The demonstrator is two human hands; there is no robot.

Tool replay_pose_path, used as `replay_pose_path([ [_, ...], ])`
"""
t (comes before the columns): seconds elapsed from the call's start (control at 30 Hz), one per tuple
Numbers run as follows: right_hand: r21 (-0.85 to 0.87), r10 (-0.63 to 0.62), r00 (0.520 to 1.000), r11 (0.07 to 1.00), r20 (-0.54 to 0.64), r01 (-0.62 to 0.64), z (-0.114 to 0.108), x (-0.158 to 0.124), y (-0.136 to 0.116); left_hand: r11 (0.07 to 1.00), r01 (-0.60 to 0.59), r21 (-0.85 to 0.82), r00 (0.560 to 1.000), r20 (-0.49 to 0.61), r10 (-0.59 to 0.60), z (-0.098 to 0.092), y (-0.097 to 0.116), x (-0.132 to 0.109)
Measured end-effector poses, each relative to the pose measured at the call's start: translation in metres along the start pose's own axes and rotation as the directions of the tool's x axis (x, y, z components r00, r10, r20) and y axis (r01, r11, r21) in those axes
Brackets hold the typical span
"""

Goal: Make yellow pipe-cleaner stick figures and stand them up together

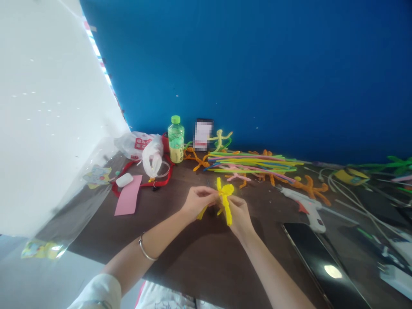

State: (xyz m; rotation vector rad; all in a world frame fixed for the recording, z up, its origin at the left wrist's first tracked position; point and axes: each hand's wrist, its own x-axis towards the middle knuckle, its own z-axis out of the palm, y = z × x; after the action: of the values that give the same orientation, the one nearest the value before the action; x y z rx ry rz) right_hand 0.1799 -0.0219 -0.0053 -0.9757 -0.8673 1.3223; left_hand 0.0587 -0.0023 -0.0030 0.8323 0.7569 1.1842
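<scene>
Head view, looking down: my left hand (197, 202) and right hand (240, 216) are both clenched on the yellow pipe-cleaner figure (225, 201), holding it up over the table (206, 253). Its long axis stands nearly upright in this view, leaning slightly, with the top end pointing away from me and the lower end coming toward me. My right hand sits closer to that thick, fuzzy length, while a thinner yellow strand (202, 213) slants down and left, passing beneath my left hand. My fingers hide part of the figure where they close on it, so I cannot make out how the strands join there.

Farther out, a bundle of coloured pipe cleaners (251, 165) lies beyond my hands. A white glue gun (305, 208) rests to the right, a black phone (322, 266) lies at lower right, and a pink paper sheet (128, 195) lies to the left. A large white panel (48, 116) blocks the left of the view.
</scene>
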Motion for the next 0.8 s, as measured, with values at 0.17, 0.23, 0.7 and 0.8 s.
replay_pose_path([
  [0.17,-0.066,-0.1,0.993,0.993,-0.056,0.096,0.0038,-0.0022,-0.0013,0.998,-0.026,0.049,0.999,0.021,0.025,-0.0006,0.0032,-0.0031],
  [0.23,-0.091,-0.126,0.99,0.989,-0.066,0.12,0.004,-0.0028,-0.0005,0.991,-0.056,0.12,0.998,0.003,0.056,0.0004,0.0042,-0.0039],
  [0.7,-0.125,-0.145,0.984,0.983,-0.103,0.132,0.0057,-0.0033,-0.0014,0.973,-0.155,0.173,0.988,0.046,0.149,0.0029,0.0077,-0.006],
  [0.8,-0.094,-0.14,0.984,0.987,-0.111,0.13,0.0052,-0.0034,0.0001,0.966,-0.144,0.215,0.99,0.029,0.141,0.004,0.0077,-0.006],
])
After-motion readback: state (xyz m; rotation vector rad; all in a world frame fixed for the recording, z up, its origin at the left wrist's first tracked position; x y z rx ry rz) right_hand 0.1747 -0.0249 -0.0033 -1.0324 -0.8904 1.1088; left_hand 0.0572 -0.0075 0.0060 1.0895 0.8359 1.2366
